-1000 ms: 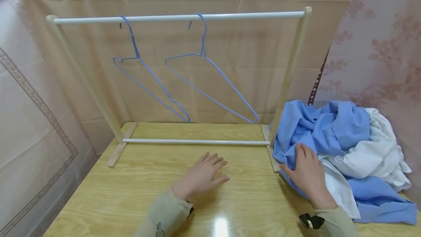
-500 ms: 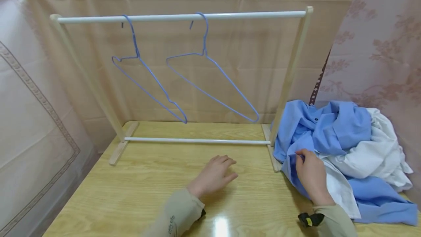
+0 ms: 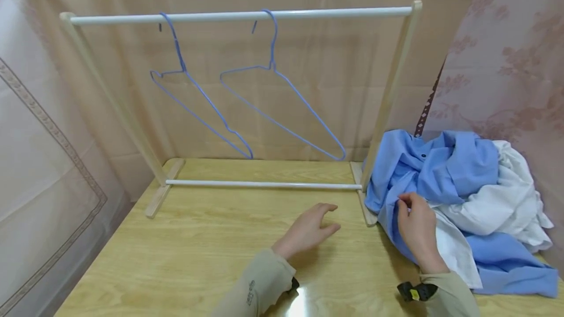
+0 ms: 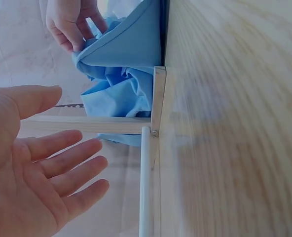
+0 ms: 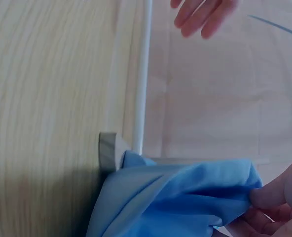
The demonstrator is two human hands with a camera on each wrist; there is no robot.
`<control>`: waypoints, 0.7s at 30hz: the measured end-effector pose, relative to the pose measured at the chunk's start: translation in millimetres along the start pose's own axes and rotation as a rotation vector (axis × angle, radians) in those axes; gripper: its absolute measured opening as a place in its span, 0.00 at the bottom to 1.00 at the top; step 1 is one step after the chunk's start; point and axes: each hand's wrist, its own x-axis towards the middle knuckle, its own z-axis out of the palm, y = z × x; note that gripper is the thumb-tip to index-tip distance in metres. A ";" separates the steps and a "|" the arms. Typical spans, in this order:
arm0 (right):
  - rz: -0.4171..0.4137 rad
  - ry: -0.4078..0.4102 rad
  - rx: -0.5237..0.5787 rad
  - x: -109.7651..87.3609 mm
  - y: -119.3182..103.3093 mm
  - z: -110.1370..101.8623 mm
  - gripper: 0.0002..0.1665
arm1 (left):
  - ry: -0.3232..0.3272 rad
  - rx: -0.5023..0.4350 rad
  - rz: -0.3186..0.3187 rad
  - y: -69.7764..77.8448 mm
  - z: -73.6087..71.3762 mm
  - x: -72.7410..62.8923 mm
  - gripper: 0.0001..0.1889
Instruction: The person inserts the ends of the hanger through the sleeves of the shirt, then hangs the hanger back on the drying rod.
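Observation:
My right hand point(image 3: 418, 231) pinches an edge of a blue shirt point(image 3: 392, 224) at the near left side of a heap of clothes. In the right wrist view, the thumb and fingers point(image 5: 276, 197) hold a raised fold of the blue cloth point(image 5: 185, 192). My left hand point(image 3: 308, 229) hovers over the table, left of the heap, its fingers and thumb spread with nothing between them. The left wrist view shows its palm point(image 4: 22, 182) facing the camera, below the draped shirt point(image 4: 126, 44) in that picture. The dark button point(image 3: 423, 155) sits on the upper blue cloth.
A rack with a white top rail point(image 3: 211, 16) stands at the back of the wooden table point(image 3: 211, 238). Two blue wire hangers, a left one point(image 3: 200, 119) and a right one point(image 3: 304, 104), hang from it. White cloth point(image 3: 498, 204) lies in the heap, beside the rack's right post point(image 3: 394, 82).
My right hand has gone from lying on the cloth to pinching the shirt's edge, lifting a fold. My left hand has moved right, toward the heap.

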 end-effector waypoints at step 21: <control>0.020 -0.021 0.188 -18.2 -56.4 -18.6 0.06 | 0.118 -0.057 0.283 34.1 21.1 9.2 0.39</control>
